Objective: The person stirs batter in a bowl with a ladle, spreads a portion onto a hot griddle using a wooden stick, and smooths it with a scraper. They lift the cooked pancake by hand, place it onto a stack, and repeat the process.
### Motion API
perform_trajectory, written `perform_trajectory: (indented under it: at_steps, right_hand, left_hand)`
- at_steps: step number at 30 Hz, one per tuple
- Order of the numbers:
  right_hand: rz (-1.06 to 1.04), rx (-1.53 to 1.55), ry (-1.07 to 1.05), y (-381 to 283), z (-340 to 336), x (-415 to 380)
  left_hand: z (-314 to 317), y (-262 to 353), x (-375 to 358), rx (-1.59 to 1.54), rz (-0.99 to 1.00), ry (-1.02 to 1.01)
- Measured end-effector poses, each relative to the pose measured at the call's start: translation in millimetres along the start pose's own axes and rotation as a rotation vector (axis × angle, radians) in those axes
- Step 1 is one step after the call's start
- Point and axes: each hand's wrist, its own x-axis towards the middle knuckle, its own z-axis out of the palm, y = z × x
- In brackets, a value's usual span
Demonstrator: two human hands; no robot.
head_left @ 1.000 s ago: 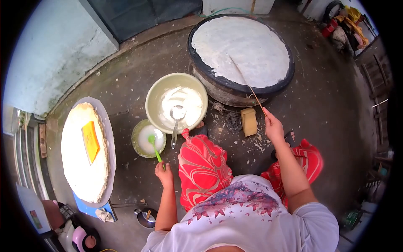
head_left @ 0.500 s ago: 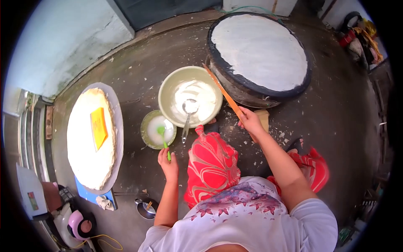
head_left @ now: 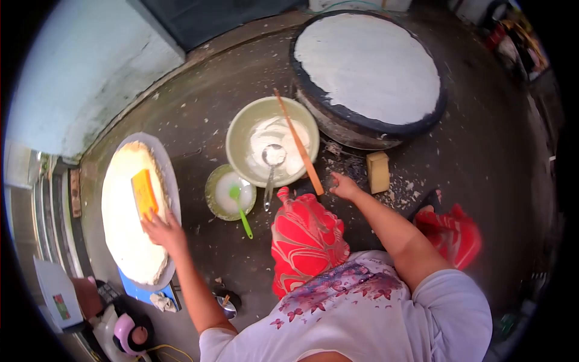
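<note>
My left hand [head_left: 163, 232] reaches over the stack of pale flat sheets [head_left: 129, 241] at the left, its fingers at the lower end of an orange scraper [head_left: 145, 192]; whether they grip it is hard to tell. My right hand [head_left: 344, 186] holds nothing, fingers apart, just right of a wooden stick [head_left: 300, 145] that lies across the big bowl [head_left: 241, 114] of white batter. A metal ladle [head_left: 271, 175] rests in that bowl. Beside it, a green brush [head_left: 242, 214] leans in a smaller bowl [head_left: 212, 202] of whitish liquid.
A large round griddle [head_left: 443, 99] coated with a white layer stands at the upper right. Below it is a yellowish block [head_left: 378, 172] among scattered flakes. A metal cup [head_left: 228, 306], a crumpled cloth [head_left: 163, 301] and a pink-handled appliance [head_left: 123, 332] are at the lower left.
My left hand has let go of the green brush and moved left to the orange scraper. My right hand has released the wooden stick, which now lies across the big bowl.
</note>
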Motion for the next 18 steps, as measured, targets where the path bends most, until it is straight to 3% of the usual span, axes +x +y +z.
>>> perform_trajectory:
  at_steps: [3,4,6,10,12,15,17,18]
  right_hand:
    - [0.006,0.085,-0.112,46.0,8.3,-5.2]
    - [0.016,0.094,-0.094,54.1,7.1,-13.9]
    - [0.023,0.023,-0.129,67.1,4.9,-31.6]
    - [0.198,0.065,-0.169,81.7,-3.2,-57.0]
    - [0.208,0.111,-0.154,95.3,3.0,-60.4]
    - [0.167,0.145,-0.143,92.6,-0.5,-69.6]
    - [0.122,0.137,-0.138,89.6,-1.6,-72.8]
    - [0.12,0.183,-0.138,91.5,0.6,-72.2]
  left_hand:
    - [7.5,-7.9,38.1,0.124,-0.286,-0.446]
    - [9.6,-10.2,47.5,0.111,-0.268,-0.441]
    - [16.1,-19.7,60.6,-0.059,-0.373,-0.765]
    - [30.0,-32.3,61.3,-0.037,-0.25,-0.708]
    - [4.7,-14.3,55.4,0.113,-0.347,-0.44]
    - [66.1,-75.1,61.5,-0.18,-0.257,-0.503]
    - [32.4,-59.7,71.0,-0.121,-0.199,-0.533]
    - [24.7,-58.3,74.3,-0.062,-0.054,-0.525]
